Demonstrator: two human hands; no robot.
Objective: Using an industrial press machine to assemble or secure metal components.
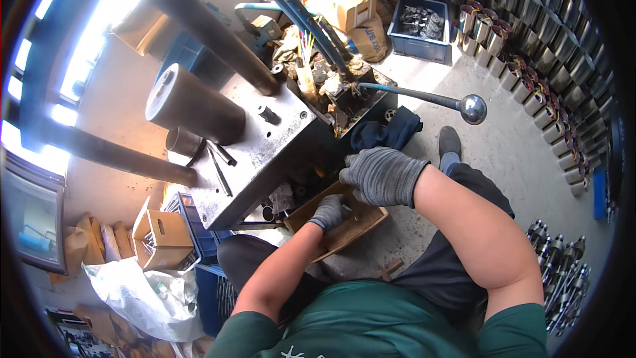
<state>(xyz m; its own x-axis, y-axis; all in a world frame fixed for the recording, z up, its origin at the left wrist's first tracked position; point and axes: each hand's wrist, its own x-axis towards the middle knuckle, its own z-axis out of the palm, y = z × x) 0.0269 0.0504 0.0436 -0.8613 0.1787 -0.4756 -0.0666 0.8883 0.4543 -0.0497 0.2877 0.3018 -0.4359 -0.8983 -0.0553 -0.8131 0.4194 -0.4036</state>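
Note:
My left hand [328, 211], in a grey knit glove, reaches down into a shallow wooden box [356, 233] between my knees. Its fingers are curled in; what they hold, if anything, is too small to make out. Over the box's far right side is my right hand [384, 176], also gloved, with bent fingers pressed together. The glove's back hides whatever may be in them. Just beyond the box stands a heavy press with a steel table [255, 159]. On that table are a thick dark cylinder [199, 106], a short ring [183, 141], thin rods [220, 171] and a small upright pin [267, 115].
A lever with a ball knob [473, 109] juts out at the right of the press. Dark cloth [387, 130] hangs below it. Blue crates [419, 30], a carton [164, 235] and a white sack [149, 295] stand around. Stacked metal cylinders [530, 20] and shafts [563, 278] line the right.

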